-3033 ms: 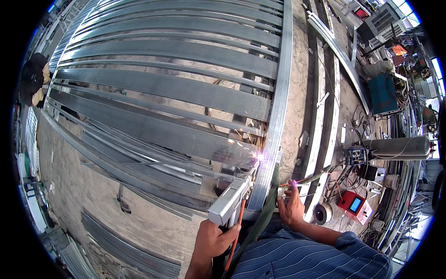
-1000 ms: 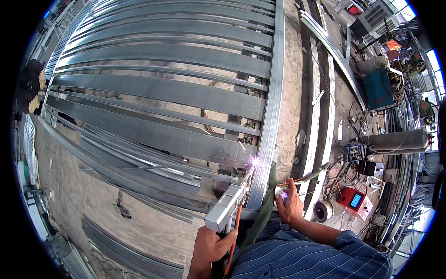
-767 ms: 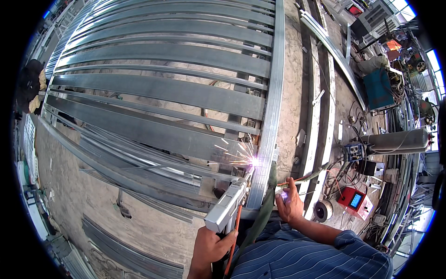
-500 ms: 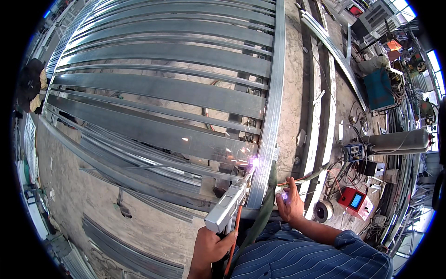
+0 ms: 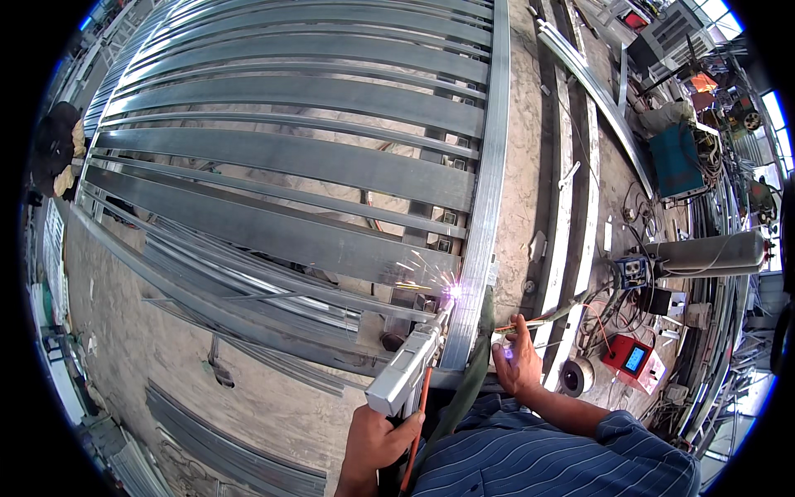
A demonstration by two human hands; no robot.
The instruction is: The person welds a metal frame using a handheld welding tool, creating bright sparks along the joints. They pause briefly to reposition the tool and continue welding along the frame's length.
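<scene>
My left hand is wrapped round the grip of a grey, boxy welding gun. The gun's nozzle reaches up to a bright violet arc, with sparks flying off to the left. That arc burns where a wide flat metal slat meets the long side rail of a slatted metal frame. To the right of the rail's near end, my right hand is raised with fingers stretched and thumb apart, beside a dark green hose sleeve. Nothing shows in its grasp, and a violet glow falls by the thumb.
At right stand a red box with a blue display, a wire spool, a grey gas cylinder and a teal machine, among tangled cables. Loose metal profiles lie on the floor at left. A person is at the far left.
Sparks now spray higher and wider from the arc. The nozzle and arc have shifted very slightly toward me; my right hand stays where it was.
</scene>
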